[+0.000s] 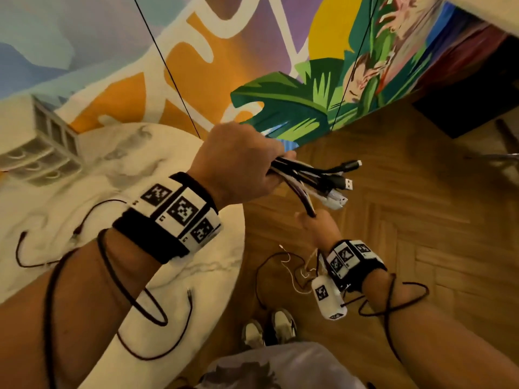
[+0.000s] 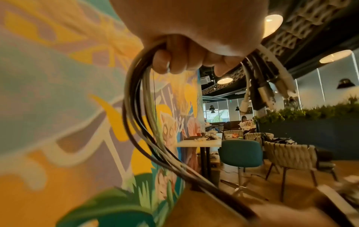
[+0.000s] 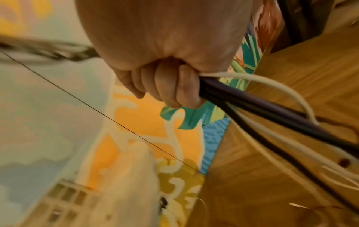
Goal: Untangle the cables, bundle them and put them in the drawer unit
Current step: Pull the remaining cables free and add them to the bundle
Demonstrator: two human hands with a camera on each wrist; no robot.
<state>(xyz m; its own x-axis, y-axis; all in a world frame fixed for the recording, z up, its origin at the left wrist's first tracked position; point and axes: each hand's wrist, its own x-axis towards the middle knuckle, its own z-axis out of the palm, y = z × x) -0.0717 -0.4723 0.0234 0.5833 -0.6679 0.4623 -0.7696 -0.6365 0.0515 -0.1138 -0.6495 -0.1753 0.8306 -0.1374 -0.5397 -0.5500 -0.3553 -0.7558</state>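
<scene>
A: State of the grips?
B: The left hand (image 1: 238,164) is fisted round the cables (image 1: 306,175); their plugs project past the knuckles. The right hand (image 1: 317,226), below the left hand, clamps the same cables lower down.
A: Drawer unit (image 1: 42,147)?
B: Well left of the left hand, on the table (image 1: 112,169).

— What sort of place is this?
— A café or shared lounge, I'd say. A big painted mural (image 1: 252,51) covers the wall, above a herringbone wood floor (image 1: 393,220).
— Anything else?
— A round marble table (image 1: 140,153), more tables with a teal chair (image 2: 240,153) and woven chairs (image 2: 287,153), round ceiling lamps (image 2: 273,25), a hedge planter (image 2: 310,110), and a person seated far back.
</scene>
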